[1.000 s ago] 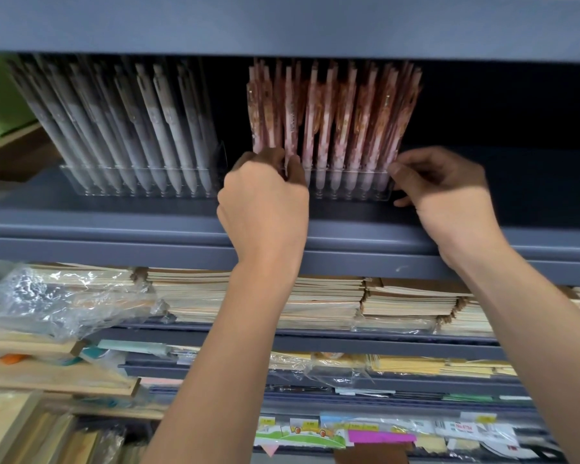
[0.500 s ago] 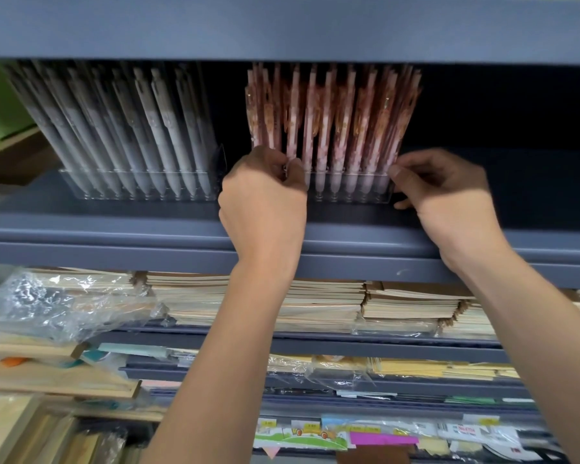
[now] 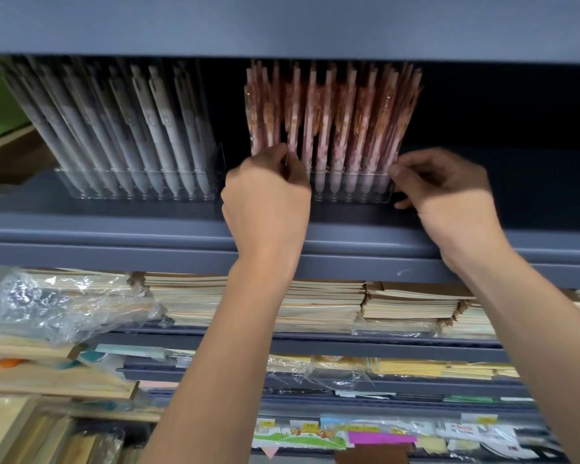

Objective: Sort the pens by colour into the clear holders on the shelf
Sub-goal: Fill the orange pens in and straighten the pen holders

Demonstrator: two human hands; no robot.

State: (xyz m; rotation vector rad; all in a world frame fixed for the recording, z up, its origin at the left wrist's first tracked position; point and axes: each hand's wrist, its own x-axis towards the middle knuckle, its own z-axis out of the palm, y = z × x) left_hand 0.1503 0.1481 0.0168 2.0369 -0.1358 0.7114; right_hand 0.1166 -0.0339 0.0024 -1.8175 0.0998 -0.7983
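filling clear holder: pink pens

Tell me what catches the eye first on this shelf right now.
Two packed rows of pens stand on the upper shelf: pale grey pens on the left, pink pens in the clear holder at centre. The left hand pinches a pen at the pink row's left end, while the right hand grips that holder's right end.

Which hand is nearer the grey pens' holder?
Left. The left hand pinches pink pens just right of the grey holder; the right hand holds the far end of the pink holder.
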